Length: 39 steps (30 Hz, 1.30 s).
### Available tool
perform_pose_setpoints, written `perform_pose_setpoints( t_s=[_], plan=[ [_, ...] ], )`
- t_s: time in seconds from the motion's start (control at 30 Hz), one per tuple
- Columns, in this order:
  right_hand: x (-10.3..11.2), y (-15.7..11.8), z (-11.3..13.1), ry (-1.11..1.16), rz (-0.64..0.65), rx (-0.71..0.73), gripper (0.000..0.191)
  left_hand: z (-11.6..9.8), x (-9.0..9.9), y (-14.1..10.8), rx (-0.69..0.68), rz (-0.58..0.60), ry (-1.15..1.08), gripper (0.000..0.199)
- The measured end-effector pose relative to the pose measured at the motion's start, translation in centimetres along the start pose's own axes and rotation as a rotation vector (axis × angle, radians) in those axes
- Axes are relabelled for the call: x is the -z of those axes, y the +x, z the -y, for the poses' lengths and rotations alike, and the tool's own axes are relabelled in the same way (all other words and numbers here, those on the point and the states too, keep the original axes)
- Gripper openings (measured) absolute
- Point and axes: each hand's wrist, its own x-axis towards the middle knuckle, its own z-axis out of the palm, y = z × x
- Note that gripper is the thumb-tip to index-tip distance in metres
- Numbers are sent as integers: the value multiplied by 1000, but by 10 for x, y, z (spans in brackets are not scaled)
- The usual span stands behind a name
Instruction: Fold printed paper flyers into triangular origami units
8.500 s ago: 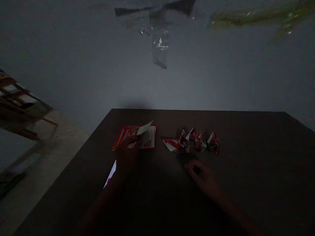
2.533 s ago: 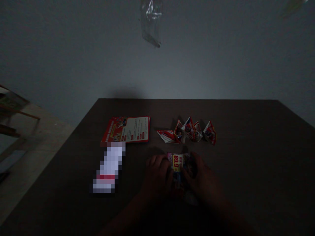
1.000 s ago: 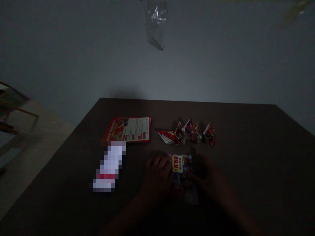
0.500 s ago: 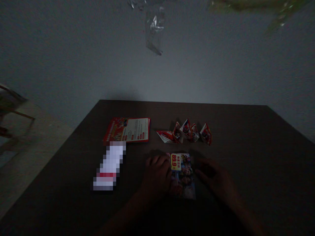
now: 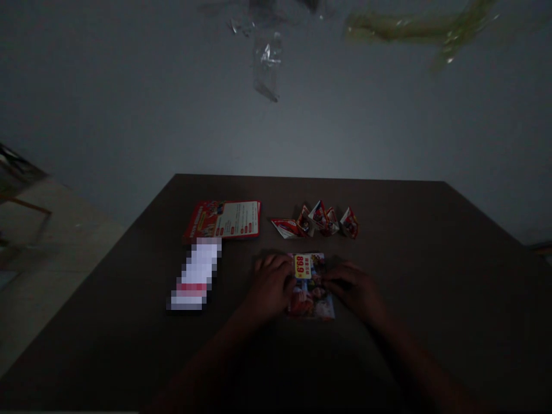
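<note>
A folded printed leaflet [image 5: 311, 296] with a yellow price patch lies on the dark table in front of me. My left hand [image 5: 271, 287] rests along its left edge, fingers bent and thumb side against the paper, holding it. On the opposite edge, my right hand [image 5: 356, 292] has its thumb and fingertips closed on the paper. Dim light hides the exact finger contact. Just beyond the leaflet stand several small folded paper pieces [image 5: 319, 217], red and white, in a loose row.
A stack of red and white flyers [image 5: 224, 218] lies at the back left. Nearer to me is a phone [image 5: 196, 276] with a lit, pixelated screen. The table [image 5: 409, 230] meets a grey wall [image 5: 345, 115] with tape on it. Beyond the left edge, floor shows.
My right hand has moved left from beside the leaflet and now touches its right edge. My left hand stays at the left edge. The camera view has shifted slightly.
</note>
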Motion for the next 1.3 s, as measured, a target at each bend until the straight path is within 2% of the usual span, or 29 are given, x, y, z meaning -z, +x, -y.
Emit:
perform_pose_setpoints(
  t_s=[0.4,0.67,0.9,1.13,1.3],
  plan=[
    [-1,0,0,-16,-25,28,8,-1,-8,0,-49,-82,23,12],
    [1,-3,-2,-56,8,40,10,-4,-11,-1,-128,-37,13,17],
    [6,-5,-4,-129,60,-16,25,-1,-11,0,-127,-39,-8,21],
    [17,-6,-6,-184,190,-88,58,-1,-12,-1,-106,-39,-10,19],
    [25,4,-3,-211,299,-91,77,-2,-11,0,-101,-38,3,17]
  ],
)
